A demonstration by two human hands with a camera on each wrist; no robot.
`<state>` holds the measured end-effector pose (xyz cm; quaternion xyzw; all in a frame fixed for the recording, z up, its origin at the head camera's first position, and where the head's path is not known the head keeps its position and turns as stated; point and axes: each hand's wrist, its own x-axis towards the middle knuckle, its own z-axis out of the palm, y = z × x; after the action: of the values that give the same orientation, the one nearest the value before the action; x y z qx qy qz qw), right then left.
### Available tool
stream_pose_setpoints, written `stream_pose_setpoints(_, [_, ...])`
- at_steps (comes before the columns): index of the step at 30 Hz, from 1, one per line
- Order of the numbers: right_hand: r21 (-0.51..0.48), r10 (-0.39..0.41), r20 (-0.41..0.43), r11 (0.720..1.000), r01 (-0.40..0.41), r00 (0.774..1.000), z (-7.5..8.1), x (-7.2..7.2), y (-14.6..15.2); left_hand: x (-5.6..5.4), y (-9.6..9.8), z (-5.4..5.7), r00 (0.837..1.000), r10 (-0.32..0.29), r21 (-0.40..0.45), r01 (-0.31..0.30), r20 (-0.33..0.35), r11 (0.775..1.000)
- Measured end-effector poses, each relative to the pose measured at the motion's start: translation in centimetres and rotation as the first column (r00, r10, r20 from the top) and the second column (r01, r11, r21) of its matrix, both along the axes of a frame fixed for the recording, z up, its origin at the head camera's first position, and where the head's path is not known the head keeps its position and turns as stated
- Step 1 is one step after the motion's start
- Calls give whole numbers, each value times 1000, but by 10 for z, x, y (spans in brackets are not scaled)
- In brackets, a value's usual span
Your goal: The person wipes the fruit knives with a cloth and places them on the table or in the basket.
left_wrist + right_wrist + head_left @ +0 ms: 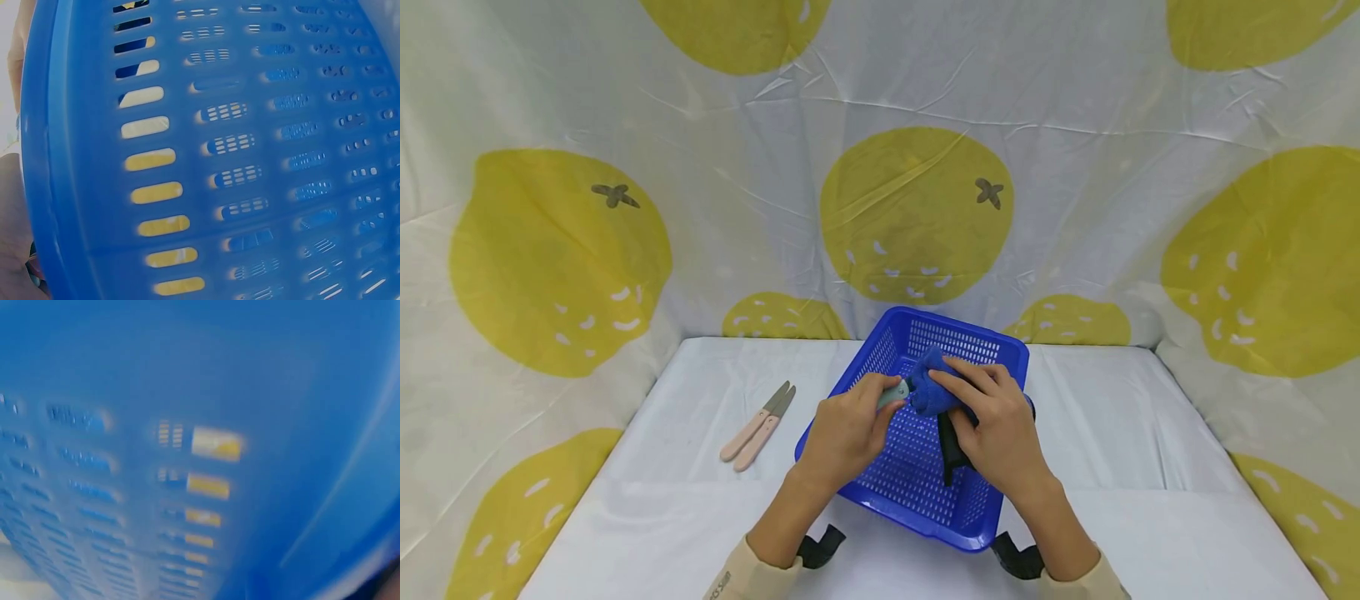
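Over the blue basket [917,527], my left hand [844,429] pinches the pale green handle of a knife [892,393] between thumb and fingers. My right hand [1000,421] grips a blue cloth [932,392] bunched around the knife's other end, so the blade is mostly hidden. Below the right hand is a black object [951,450] whose kind is unclear. Both wrist views are filled by the perforated basket wall [94,156], and the knife and cloth cannot be made out there.
Two knives with pink handles [757,427] lie side by side on the white tablecloth [685,500], left of the basket. Behind the table hangs a white curtain [1075,208] printed with large yellow fruit. Black curved pieces [822,546] sit by both wrists.
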<state>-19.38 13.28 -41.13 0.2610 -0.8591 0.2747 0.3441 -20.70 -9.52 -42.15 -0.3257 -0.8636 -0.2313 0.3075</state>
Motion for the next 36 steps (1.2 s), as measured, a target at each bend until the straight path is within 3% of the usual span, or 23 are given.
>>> stream_pose_setpoints(19, [-77,-130,-24,989,128,991,1,-13,30,-4,-7,2,999,46,9,-46,17,999])
stream_pose_setpoints(27, [-120,-67,-4,991,66,998,8,-6,27,-6,-8,1,998,45,23,-46,32,999])
stream_pose_setpoints(36, [-39,44,4,998,-44,999,15,10,4,-4,-4,2,997,30,31,-32,70,999])
